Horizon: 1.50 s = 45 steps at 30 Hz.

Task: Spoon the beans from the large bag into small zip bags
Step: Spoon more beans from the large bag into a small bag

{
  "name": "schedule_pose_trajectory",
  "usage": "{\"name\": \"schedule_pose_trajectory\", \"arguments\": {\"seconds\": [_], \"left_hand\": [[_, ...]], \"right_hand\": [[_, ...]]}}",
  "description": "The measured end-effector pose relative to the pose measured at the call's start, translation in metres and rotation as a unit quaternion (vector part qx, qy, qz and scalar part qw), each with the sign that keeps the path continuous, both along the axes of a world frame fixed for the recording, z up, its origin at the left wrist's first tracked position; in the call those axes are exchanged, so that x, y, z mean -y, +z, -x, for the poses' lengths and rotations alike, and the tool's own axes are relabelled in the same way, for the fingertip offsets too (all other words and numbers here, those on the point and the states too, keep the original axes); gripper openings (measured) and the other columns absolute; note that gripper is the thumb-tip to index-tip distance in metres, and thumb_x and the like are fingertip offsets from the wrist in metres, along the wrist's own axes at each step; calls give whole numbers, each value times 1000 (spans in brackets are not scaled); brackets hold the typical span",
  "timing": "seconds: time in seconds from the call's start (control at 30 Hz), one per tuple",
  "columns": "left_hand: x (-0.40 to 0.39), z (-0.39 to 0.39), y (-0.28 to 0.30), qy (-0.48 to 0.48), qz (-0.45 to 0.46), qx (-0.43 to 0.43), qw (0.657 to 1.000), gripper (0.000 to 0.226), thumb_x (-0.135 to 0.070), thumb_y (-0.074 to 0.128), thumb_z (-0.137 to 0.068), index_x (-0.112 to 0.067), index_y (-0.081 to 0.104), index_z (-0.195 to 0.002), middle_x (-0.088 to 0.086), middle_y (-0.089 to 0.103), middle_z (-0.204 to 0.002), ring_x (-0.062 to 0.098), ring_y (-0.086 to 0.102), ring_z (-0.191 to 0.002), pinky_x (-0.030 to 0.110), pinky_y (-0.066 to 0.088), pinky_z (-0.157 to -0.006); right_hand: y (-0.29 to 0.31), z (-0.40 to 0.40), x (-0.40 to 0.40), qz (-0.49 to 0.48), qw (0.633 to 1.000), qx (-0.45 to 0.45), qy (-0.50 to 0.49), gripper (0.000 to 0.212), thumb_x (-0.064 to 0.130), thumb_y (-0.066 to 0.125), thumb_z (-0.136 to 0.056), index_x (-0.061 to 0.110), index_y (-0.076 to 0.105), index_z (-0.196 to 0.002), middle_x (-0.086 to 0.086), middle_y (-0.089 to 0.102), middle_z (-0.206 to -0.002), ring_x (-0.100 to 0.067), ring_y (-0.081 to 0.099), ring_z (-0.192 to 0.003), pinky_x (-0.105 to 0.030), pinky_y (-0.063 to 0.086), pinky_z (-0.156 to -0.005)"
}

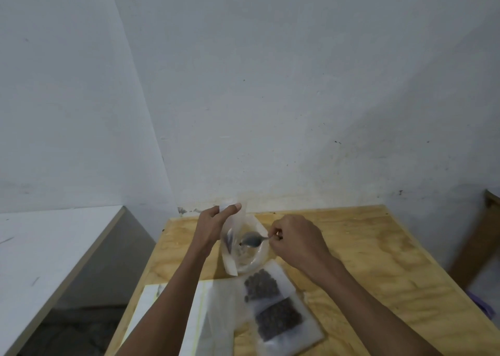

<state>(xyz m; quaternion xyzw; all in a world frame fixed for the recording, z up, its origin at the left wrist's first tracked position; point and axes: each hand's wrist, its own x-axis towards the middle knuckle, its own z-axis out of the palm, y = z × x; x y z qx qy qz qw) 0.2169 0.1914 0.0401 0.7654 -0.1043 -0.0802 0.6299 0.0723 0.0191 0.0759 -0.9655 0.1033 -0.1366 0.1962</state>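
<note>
My left hand (pixel 213 227) grips the top edge of a clear zip bag (pixel 228 250) and holds it upright on the wooden table (pixel 365 261). My right hand (pixel 295 243) pinches the handle of a metal spoon (pixel 253 240), whose bowl sits over the open clear large bag (pixel 255 258) right beside the upright bag. Whether beans lie in the spoon I cannot tell. Two filled small zip bags of dark beans (pixel 262 285) (pixel 280 319) lie flat on the table in front of me.
A stack of empty clear bags (pixel 219 315) lies on a white sheet (pixel 146 307) at the near left of the table. A white counter (pixel 54 247) stands to the left across a gap. A wooden piece (pixel 479 247) leans at the far right. The wall is close behind.
</note>
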Motion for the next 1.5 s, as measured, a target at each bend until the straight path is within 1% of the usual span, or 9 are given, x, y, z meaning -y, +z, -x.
{"name": "schedule_pose_trajectory", "arguments": {"seconds": [0.13, 0.3, 0.4, 0.57, 0.77, 1.0, 1.1, 1.27, 1.5], "left_hand": [[0, 2, -1, -11, -5, 16, 1000, 91, -75, 79, -56, 10, 68, -89, 15, 63, -80, 30, 62, -75, 39, 48, -71], [1, 7, 3, -25, -5, -20, 999, 72, -67, 78, -60, 1, 71, -85, 5, 68, -88, 24, 64, -84, 42, 53, -76], [1, 13, 7, -45, -18, -53, 997, 53, -62, 76, -66, -17, 77, -93, 3, 76, -101, 26, 70, -95, 52, 60, -85], [-4, 10, 13, -43, 11, -72, 996, 76, -72, 76, -54, -21, 78, -110, 3, 74, -117, 30, 68, -108, 51, 60, -85], [-2, 11, 20, -34, 30, -116, 992, 89, -68, 77, -56, -17, 67, -129, 5, 62, -130, 33, 58, -116, 52, 52, -91], [15, 24, 22, -59, 6, -129, 990, 86, -72, 79, -54, -21, 69, -122, 5, 66, -129, 35, 62, -114, 60, 53, -98], [19, 25, 23, -60, 23, -125, 990, 66, -66, 80, -64, -23, 69, -113, 7, 67, -127, 35, 63, -110, 59, 54, -99], [23, 28, 16, -25, 25, -84, 996, 84, -71, 79, -49, -16, 73, -112, 5, 65, -123, 32, 61, -113, 58, 51, -102], [29, 31, 14, -31, 30, -96, 994, 66, -68, 80, -52, -20, 75, -97, 4, 69, -112, 34, 62, -109, 63, 50, -101]], "right_hand": [[-4, -4, -7, 81, 995, -57, 20, 21, 12, 59, -90, 16, 79, -94, -2, 69, -93, -21, 65, -78, -31, 51, -62], [-3, -15, -14, 142, 986, -86, 5, 19, -1, 54, -93, 12, 67, -98, -10, 60, -112, -26, 45, -76, -35, 35, -65], [-7, -22, -13, 143, 988, -57, -14, 28, -5, 51, -93, 10, 66, -112, -9, 56, -118, -27, 54, -82, -33, 33, -64], [-11, -28, 0, 107, 993, -15, -38, 37, 1, 52, -95, 18, 68, -122, -2, 59, -117, -23, 63, -88, -30, 38, -64], [-14, -18, 10, 69, 996, -38, -37, 32, 5, 59, -93, 22, 78, -113, -1, 70, -113, -23, 68, -95, -29, 51, -70], [-30, -12, 0, 99, 993, -62, -13, 27, 3, 62, -92, 17, 73, -113, -3, 64, -113, -22, 64, -93, -33, 56, -76], [-30, -13, 0, 98, 993, -64, -7, 26, 7, 62, -94, 16, 72, -117, -4, 63, -116, -24, 64, -96, -31, 50, -73], [-30, -11, 3, 62, 996, -55, -45, 30, 5, 53, -93, 15, 74, -112, -5, 64, -113, -27, 66, -93, -34, 51, -72], [-39, -4, 5, 12, 993, -10, -117, 22, 12, 53, -96, 16, 72, -86, -4, 66, -99, -21, 65, -74, -36, 59, -67]]}}
